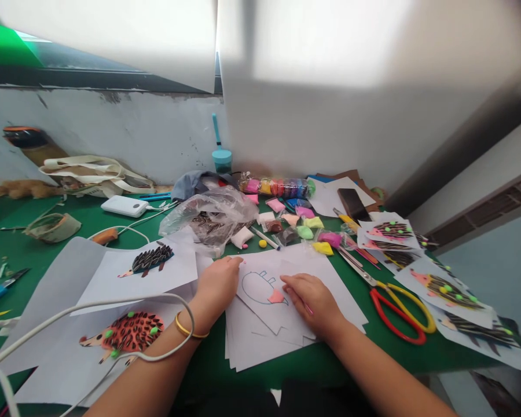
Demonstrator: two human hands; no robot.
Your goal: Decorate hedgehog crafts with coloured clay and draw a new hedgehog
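A sheet of white paper (254, 295) with a blue outline of a round-bodied animal lies on a stack of paper. Pink clay (276, 296) fills the pointed end of the outline. My left hand (220, 281) rests at the sheet's upper left edge, fingers closed together; a tiny pink spot shows at the fingertips, too small to make out. On the right side of the drawing lies my right hand (310, 298), its fingers bent near the pink clay. A thin pink stick (308, 308) pokes out from under that hand, mostly hidden by it.
Red-and-yellow scissors (402, 313) lie to the right, near finished hedgehog pictures (445, 286). Behind the paper are clay packets (304, 232), a marker (264, 237) and a plastic bag of seeds (212, 217). A white cable (113, 304) loops over my left wrist.
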